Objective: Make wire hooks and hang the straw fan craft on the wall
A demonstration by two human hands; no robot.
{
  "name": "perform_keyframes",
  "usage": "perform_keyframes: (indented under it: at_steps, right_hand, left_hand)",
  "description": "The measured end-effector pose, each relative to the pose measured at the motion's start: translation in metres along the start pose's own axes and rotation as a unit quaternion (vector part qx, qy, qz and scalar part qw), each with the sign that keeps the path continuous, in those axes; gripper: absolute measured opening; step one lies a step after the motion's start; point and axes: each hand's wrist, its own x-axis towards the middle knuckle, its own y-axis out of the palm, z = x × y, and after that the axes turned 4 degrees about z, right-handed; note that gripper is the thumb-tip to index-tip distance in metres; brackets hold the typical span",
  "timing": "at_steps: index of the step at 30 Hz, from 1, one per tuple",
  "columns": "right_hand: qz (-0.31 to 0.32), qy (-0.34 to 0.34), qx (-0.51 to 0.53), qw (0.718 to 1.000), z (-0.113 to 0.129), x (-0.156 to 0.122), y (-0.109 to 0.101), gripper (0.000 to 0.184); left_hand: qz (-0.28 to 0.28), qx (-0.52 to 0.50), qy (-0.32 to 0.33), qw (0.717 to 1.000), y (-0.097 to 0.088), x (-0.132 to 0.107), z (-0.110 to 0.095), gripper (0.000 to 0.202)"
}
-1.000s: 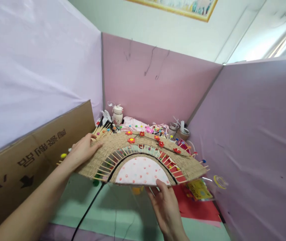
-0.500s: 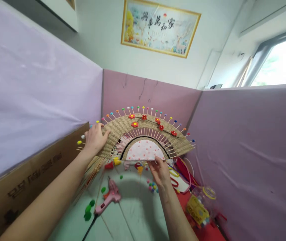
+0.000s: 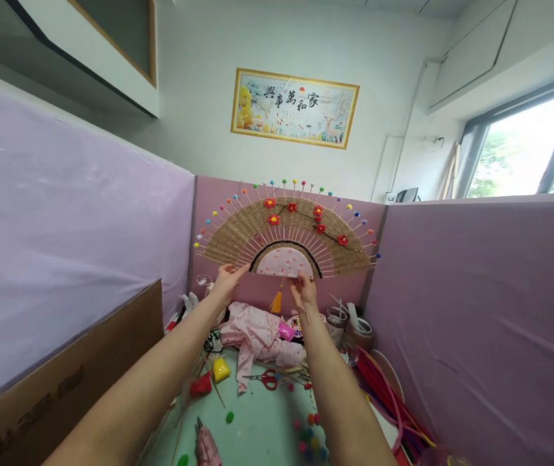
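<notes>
A woven straw fan (image 3: 248,226) is held up, spread wide, in front of the pink panel. Coloured pom-poms tip its sticks, red flowers on a dark twig decorate its face, and dotted pink cloth covers the half-round base. My left hand (image 3: 228,279) pinches the lower left edge between thumb and fingers. At the base's bottom edge, right of centre, my right hand (image 3: 304,290) grips with the thumb in front. An orange tassel (image 3: 277,300) hangs under the fan's middle.
On the green table lie pink dotted cloth (image 3: 252,330), red-handled scissors (image 3: 270,380), a yellow packet (image 3: 221,369), a pink glue gun (image 3: 206,446) and loose pom-poms. Cans (image 3: 360,330) stand at the back right. A cardboard sheet (image 3: 112,349) and purple panels (image 3: 476,310) flank the table.
The fan has been raised and moved farther away, showing its tassel. My left hand has gone from the fan's upper left edge to its lower left edge. The view has tilted up.
</notes>
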Motion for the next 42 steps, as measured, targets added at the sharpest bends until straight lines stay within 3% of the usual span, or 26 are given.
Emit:
perform_keyframes:
  at_steps: [3,9,18,29,42]
  right_hand:
    - [-0.011,0.001,0.012,1.0,-0.012,0.029,0.002,0.021]
    - [-0.014,0.015,0.027,0.999,-0.035,0.069,0.005,0.023]
    - [-0.01,0.049,0.044,0.998,-0.066,0.097,-0.002,0.024]
    - [-0.017,0.044,-0.006,0.999,-0.072,0.117,-0.013,0.023]
    - [-0.086,0.017,-0.102,0.991,-0.085,0.099,-0.025,0.042]
  left_hand:
    - [0.028,-0.113,-0.073,0.991,0.02,0.034,0.007,0.039]
    - [0.025,-0.196,-0.089,0.976,0.043,0.081,0.02,0.028]
    - [0.073,-0.253,-0.096,0.96,0.057,0.122,0.054,0.011]
    - [0.06,-0.273,-0.054,0.959,0.071,0.148,0.073,0.015]
    - [-0.007,-0.232,-0.029,0.972,0.069,0.137,0.093,0.016]
